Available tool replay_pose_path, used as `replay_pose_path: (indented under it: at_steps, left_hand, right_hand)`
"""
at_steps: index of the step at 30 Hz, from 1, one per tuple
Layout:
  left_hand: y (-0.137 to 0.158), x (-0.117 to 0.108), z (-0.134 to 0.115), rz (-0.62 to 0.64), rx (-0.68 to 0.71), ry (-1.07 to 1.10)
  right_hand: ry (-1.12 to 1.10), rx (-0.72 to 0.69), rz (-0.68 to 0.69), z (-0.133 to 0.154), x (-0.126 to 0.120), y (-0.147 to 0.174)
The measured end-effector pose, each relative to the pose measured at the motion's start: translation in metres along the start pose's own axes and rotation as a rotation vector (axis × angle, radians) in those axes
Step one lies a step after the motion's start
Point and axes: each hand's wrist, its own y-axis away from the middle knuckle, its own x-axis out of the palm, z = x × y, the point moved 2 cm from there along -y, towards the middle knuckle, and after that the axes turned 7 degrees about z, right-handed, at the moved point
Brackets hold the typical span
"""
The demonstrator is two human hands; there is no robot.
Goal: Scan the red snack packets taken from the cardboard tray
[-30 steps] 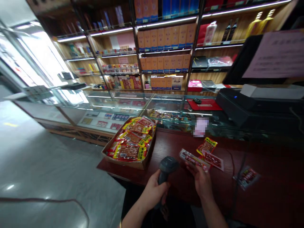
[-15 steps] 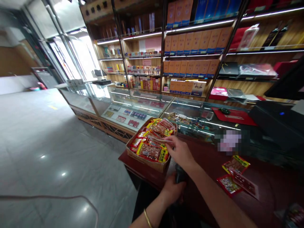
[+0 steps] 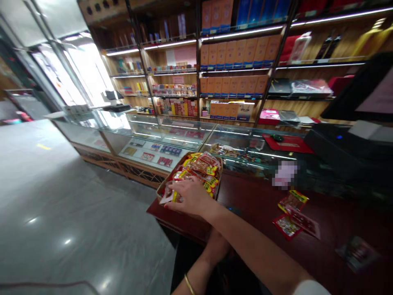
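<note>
My right hand (image 3: 192, 196) reaches over a cardboard box (image 3: 159, 192) of red and yellow snack packets (image 3: 199, 165). Its thumb and fingers are around a clear-and-pale snack packet (image 3: 167, 197) at the box's near left corner. My left hand (image 3: 217, 246), below a gold bangle, is low at the counter edge, its fingers hidden behind my right forearm. The black handheld scanner it grips half a second ago is mostly covered; a small blue light shows beside the forearm. Several loose snack packets (image 3: 287, 226) lie to the right on the dark red counter.
A glass display case (image 3: 147, 141) runs along behind the box. On its right are a red mat (image 3: 291, 144) with a mouse, and a black machine (image 3: 325, 143). Another packet (image 3: 357, 252) lies at the lower right. Shelves of boxed goods (image 3: 236, 55) stand behind.
My right hand has moved left and down with a packet, from the box's right side to its near left corner. My right forearm now covers the scanner. The view has shifted right.
</note>
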Motion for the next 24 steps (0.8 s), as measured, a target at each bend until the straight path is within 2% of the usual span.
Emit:
replay_pose_path:
  at_steps: [3,6,8,10,11,14,16,19,21,24]
  left_hand:
    - [-0.006,0.0,0.01,-0.006,-0.086,-0.034]
    - [-0.013,0.001,0.018,0.004,-0.108,-0.043]
    - [-0.015,0.002,0.019,0.014,-0.115,-0.05]
    - [-0.014,0.002,0.017,0.024,-0.12,-0.058]
    - [-0.013,0.003,0.016,0.026,-0.121,-0.064]
    - [-0.012,0.004,0.012,0.015,-0.119,-0.087]
    - [-0.012,0.005,0.009,0.002,-0.12,-0.099]
    - [-0.01,0.007,0.006,-0.007,-0.125,-0.103]
    - [-0.006,0.008,0.004,-0.009,-0.125,-0.099]
    - [0.006,0.011,0.0,0.013,-0.119,-0.097]
  right_hand:
    - [-0.118,0.277,-0.202,-0.047,-0.025,0.076]
    - [0.001,0.719,-0.381,-0.106,-0.041,0.19]
    - [0.176,0.989,-0.405,-0.133,-0.043,0.266]
    - [0.313,1.136,-0.363,-0.144,-0.036,0.323]
    - [0.375,1.179,-0.337,-0.143,-0.03,0.341]
    - [0.502,1.202,-0.277,-0.119,-0.006,0.355]
    - [0.494,1.155,-0.247,-0.098,0.009,0.343]
    - [0.362,1.075,-0.2,-0.078,0.022,0.319]
    - [0.278,1.085,-0.195,-0.078,0.021,0.312]
    - [0.222,1.172,-0.214,-0.093,0.009,0.314]
